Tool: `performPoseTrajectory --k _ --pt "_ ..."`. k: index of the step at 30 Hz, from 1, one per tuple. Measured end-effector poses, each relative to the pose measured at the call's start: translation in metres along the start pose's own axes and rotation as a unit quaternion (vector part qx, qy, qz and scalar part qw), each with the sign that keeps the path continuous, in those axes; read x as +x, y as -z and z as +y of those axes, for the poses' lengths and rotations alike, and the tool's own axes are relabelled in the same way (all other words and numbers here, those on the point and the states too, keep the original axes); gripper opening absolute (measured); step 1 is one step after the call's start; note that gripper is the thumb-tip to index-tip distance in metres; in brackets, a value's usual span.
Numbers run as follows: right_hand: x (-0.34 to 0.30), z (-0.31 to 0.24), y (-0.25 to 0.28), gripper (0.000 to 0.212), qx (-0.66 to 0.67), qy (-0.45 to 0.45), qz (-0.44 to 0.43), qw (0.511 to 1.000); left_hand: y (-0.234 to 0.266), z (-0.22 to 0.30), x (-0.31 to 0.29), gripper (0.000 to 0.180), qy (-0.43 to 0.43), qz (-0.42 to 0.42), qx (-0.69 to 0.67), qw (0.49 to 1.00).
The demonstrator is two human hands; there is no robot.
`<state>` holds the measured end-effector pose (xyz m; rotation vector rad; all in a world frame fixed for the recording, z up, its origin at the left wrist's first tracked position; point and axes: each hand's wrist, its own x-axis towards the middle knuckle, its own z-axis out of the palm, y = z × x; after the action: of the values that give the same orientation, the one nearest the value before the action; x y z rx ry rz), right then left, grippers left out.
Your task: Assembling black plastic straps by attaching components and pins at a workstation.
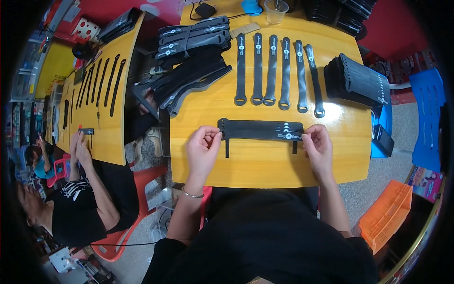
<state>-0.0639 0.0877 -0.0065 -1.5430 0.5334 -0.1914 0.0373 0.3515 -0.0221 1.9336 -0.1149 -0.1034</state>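
Between my hands, low over the near part of the yellow table (265, 170), is a fanned stack of black straps (257, 130) lying crosswise, with overlapped slotted ends at the left and white print at the right. My left hand (203, 146) pinches its left end, and my right hand (319, 149) pinches the right end. Two narrow black strips (227, 147) poke out below the stack, one near each hand. Farther back, several single black straps (257, 68) lie side by side in a row, their slotted ends toward me.
Bundled black straps (194, 38) and loose ones (189, 85) pile up at the back left. A thick strap stack (362, 80) stands at the right edge. A clear cup (275, 12) is at the back. An orange crate (385, 215) sits right; a co-worker (85, 203) works at the left table.
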Motion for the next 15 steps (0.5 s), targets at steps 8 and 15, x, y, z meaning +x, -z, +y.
performPoseTrajectory --k 8,15 --pt "0.0016 0.0036 0.0016 0.014 -0.014 -0.005 -0.01 1.0 -0.0006 0.0025 0.001 0.008 -0.008 0.011 0.021 1.0" --pt "0.0021 0.0017 -0.0006 0.015 -0.024 -0.001 -0.001 1.0 -0.001 -0.0031 -0.0006 0.009 0.0 0.018 0.024 1.0"
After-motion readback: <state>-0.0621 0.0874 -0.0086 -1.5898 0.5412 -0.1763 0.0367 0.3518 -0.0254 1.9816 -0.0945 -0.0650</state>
